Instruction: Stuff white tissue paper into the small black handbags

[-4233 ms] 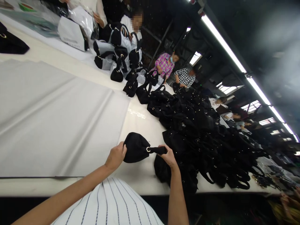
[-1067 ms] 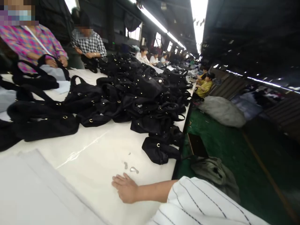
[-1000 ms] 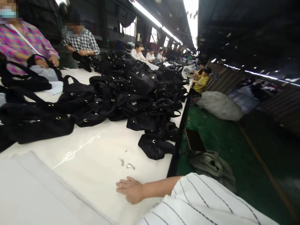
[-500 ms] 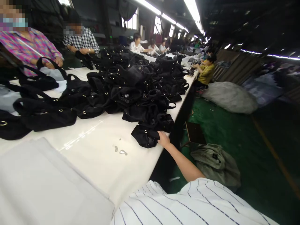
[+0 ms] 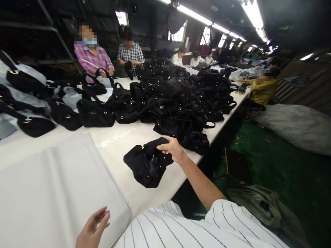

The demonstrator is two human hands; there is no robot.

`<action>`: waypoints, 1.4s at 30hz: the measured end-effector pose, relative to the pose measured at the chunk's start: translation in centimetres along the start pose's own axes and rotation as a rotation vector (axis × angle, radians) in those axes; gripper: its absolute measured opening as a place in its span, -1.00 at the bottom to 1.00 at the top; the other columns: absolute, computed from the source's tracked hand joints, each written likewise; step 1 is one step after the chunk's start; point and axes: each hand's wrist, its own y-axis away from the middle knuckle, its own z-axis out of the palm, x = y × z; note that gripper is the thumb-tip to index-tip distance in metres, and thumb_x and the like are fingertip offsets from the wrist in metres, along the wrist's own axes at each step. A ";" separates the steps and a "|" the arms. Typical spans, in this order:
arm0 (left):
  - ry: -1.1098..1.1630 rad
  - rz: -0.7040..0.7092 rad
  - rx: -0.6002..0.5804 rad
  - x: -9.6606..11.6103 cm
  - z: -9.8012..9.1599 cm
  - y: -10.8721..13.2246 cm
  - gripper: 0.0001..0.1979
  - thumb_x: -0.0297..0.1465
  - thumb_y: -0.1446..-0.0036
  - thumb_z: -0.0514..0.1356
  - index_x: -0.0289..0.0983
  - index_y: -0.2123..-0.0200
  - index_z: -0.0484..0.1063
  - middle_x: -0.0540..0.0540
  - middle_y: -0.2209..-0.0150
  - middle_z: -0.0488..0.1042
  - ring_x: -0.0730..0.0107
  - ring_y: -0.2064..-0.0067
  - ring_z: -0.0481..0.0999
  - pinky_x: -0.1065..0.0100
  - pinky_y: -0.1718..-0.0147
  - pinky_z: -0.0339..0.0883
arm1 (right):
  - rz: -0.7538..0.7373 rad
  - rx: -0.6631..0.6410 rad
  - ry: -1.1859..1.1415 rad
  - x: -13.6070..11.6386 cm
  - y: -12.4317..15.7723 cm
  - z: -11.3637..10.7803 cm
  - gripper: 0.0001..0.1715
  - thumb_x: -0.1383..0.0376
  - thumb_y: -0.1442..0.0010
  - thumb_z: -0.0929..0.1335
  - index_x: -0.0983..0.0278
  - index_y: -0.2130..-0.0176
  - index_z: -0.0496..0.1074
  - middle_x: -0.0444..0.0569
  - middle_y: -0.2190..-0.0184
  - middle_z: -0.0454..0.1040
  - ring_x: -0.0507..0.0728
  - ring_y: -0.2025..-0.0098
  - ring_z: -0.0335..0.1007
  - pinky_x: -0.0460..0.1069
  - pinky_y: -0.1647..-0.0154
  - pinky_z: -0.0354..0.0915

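Note:
A black handbag with small gold-coloured metal fittings hangs from my right hand, whose fingers pinch its upper edge. The bag is slack and creased, held over the white table close to its front edge. My left hand is above a stack of white sheets at the lower left, fingers apart and holding nothing. Just beyond my right hand lies a big heap of black bags.
Black bags stuffed with pale paper stand at the left. Across the table, a person in a pink plaid shirt and one in a checked shirt handle bags. Right of the table are a dark stool and a sack.
My right hand has lifted the handbag off the heap's near end and brought it left and nearer. My left hand has come into view. The view has turned left.

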 end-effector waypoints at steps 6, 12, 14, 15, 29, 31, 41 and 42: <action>0.024 0.454 0.169 7.9 -2.0 1.2 -0.18 -0.15 0.06 0.33 -0.07 -0.26 0.09 -0.17 -0.32 0.10 -0.03 -0.29 0.18 -0.07 -0.21 0.14 | -0.145 -0.508 0.324 -1.6 3.1 7.0 -0.77 0.36 0.18 0.47 0.25 0.42 0.43 -0.23 0.52 0.36 -0.02 0.51 0.27 -0.14 0.54 0.19; -0.239 0.735 -0.082 8.6 -2.7 2.6 -0.50 -0.45 0.04 0.26 -0.18 -0.04 0.41 -0.18 -0.21 0.31 0.10 -0.27 0.23 0.08 -0.21 0.19 | -0.323 -0.886 0.449 -0.3 7.3 13.9 -0.75 0.47 0.14 0.37 0.16 0.40 0.46 -0.21 0.48 0.42 0.06 0.43 0.35 -0.07 0.44 0.26; -0.212 0.696 0.051 6.2 -1.8 2.7 -0.62 -0.54 0.00 0.15 -0.20 0.08 0.47 -0.15 -0.09 0.45 0.21 -0.16 0.38 0.17 -0.15 0.28 | -0.344 -0.944 0.472 0.8 8.2 14.7 -0.68 0.47 0.11 0.34 0.12 0.34 0.48 -0.18 0.42 0.47 0.10 0.38 0.40 -0.03 0.36 0.33; -0.199 0.669 0.139 4.7 -1.5 2.8 -0.64 -0.55 -0.01 0.12 -0.21 0.11 0.48 -0.14 -0.05 0.49 0.23 -0.11 0.43 0.19 -0.12 0.32 | -0.364 -0.945 0.490 1.5 8.3 14.7 -0.62 0.47 0.08 0.34 0.09 0.26 0.49 -0.15 0.35 0.50 0.13 0.30 0.43 0.00 0.27 0.36; -0.029 0.275 0.826 1.5 -1.9 6.0 -0.66 -0.17 -0.08 0.21 -0.35 0.26 0.52 -0.15 0.30 0.60 0.14 0.24 0.58 0.31 0.26 0.44 | -0.266 -0.557 0.570 10.6 4.8 16.9 -0.38 0.08 -0.07 0.42 0.15 -0.10 0.35 -0.03 -0.02 0.45 0.21 -0.05 0.38 0.10 -0.05 0.32; -0.094 0.430 0.783 1.9 -1.3 6.5 -0.70 -0.27 -0.13 0.16 -0.33 0.15 0.50 -0.20 0.11 0.57 0.11 0.09 0.56 0.25 0.09 0.42 | -0.253 -0.596 0.638 11.0 4.3 18.0 -0.42 0.17 -0.01 0.44 0.13 -0.05 0.38 -0.08 0.07 0.51 0.21 0.05 0.43 0.07 0.07 0.35; -0.161 0.437 0.573 3.1 -1.0 8.5 -0.75 -0.50 -0.07 0.09 -0.35 0.21 0.51 -0.09 0.37 0.59 0.29 0.36 0.58 0.39 0.36 0.46 | -0.482 -0.207 1.065 12.9 -0.6 17.4 -0.73 0.26 -0.14 0.29 0.22 0.15 0.47 -0.01 0.35 0.53 0.17 0.26 0.44 -0.02 0.24 0.26; -0.162 0.419 0.565 3.0 -1.2 8.6 -0.77 -0.51 -0.06 0.09 -0.35 0.24 0.51 -0.08 0.41 0.58 0.31 0.39 0.56 0.40 0.40 0.44 | -0.533 -0.203 1.043 12.8 -0.9 17.3 -0.68 0.28 -0.13 0.30 0.23 0.10 0.46 0.03 0.25 0.53 0.18 0.17 0.43 -0.01 0.18 0.27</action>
